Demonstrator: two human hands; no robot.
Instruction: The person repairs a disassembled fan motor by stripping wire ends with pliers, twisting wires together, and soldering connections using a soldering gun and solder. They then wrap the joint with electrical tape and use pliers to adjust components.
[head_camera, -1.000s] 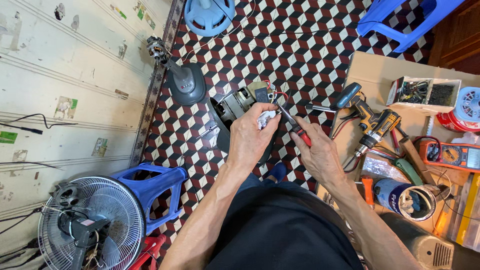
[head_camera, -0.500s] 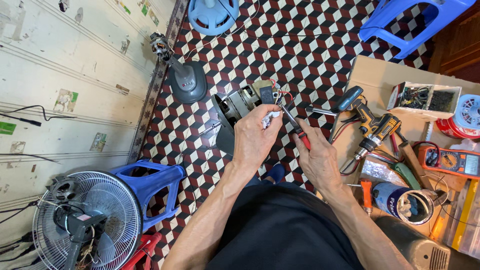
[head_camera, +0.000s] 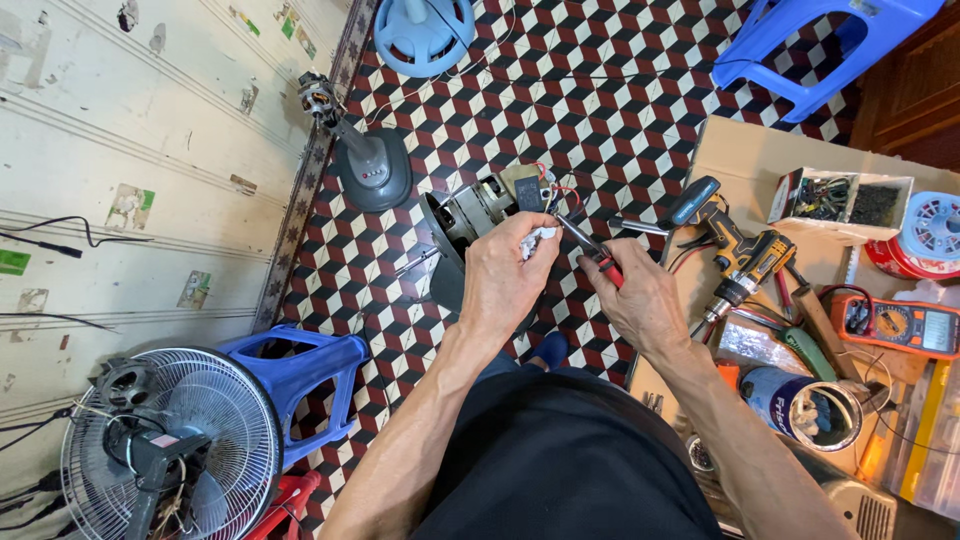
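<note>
Left hand clamps the grey metal fan motor, pinning white wire ends steady. Right hand grips red-handled pliers tightly, tips angled toward the wiring.

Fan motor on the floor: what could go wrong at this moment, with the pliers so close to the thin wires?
The pliers in the right hand point at thin red wires on the fan motor; a slip might nick them. The left hand pinches a small white piece beside the tips, so fingers could be caught.

White scrap mostly hidden under left hand fingers; pliers handles buried in right hand fist.
</note>
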